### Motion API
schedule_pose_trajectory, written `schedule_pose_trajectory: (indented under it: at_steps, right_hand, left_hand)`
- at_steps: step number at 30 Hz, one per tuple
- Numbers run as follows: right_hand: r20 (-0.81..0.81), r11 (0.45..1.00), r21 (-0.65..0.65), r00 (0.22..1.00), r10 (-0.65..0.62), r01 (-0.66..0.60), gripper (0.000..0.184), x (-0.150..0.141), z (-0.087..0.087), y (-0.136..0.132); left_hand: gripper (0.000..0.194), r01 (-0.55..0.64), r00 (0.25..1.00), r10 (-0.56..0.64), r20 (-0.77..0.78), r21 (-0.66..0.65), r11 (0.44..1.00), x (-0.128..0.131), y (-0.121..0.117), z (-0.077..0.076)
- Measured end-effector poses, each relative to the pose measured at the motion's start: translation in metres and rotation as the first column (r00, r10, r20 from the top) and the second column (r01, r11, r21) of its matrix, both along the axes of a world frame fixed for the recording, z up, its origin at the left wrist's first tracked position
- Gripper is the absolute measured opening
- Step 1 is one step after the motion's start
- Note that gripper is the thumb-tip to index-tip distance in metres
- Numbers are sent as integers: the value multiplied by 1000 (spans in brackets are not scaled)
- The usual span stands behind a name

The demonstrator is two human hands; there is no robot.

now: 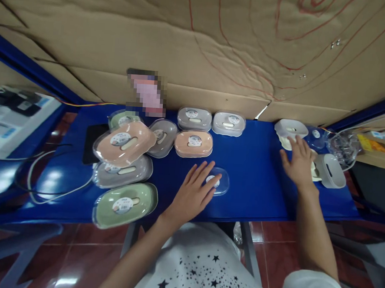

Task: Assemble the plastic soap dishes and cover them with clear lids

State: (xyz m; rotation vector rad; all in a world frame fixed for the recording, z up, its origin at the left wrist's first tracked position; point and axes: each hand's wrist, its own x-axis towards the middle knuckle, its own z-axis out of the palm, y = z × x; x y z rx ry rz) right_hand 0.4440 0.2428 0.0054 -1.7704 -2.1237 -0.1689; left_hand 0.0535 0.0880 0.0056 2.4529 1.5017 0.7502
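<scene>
My left hand (196, 190) lies flat over the left part of a clear plastic lid (223, 183) with a round label, fingers spread. Out to the right, my right hand (298, 161) reaches over cream-coloured pieces (285, 142), its fingers apart; what lies under the palm is hidden. Just beyond its fingertips sits a grey oval box (291, 127) with a slot. Another grey box (332, 171) rests on its side by the right wrist. Clear lids (316, 136) lie behind them.
Lidded boxes stand at the left: green (123, 205), grey (135, 172) and peach (114, 145), some stacked. More grey (194, 119) and peach boxes (193, 149) line the back middle. A phone (148, 93) leans on the cardboard wall (121, 35). White cables (30, 177) loop at left.
</scene>
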Motion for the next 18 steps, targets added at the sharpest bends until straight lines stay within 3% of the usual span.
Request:
schedule_pose_trajectory:
  at_steps: [3, 11, 15, 18]
  right_hand:
    - [58, 991, 19, 990, -130, 130, 71, 18, -7, 31]
    - [81, 998, 63, 997, -10, 5, 52, 3, -9, 31]
    - [84, 994, 24, 991, 108, -110, 42, -16, 0, 12]
    - [42, 957, -10, 956, 290, -289, 29, -49, 6, -29]
  left_hand:
    - [37, 22, 998, -24, -53, -37, 999, -8, -17, -1]
    - [51, -46, 997, 43, -60, -39, 998, -41, -50, -10]
    - [52, -74, 997, 72, -37, -72, 995, -41, -46, -13]
    - [46, -79, 997, 77, -26, -72, 994, -40, -42, -16]
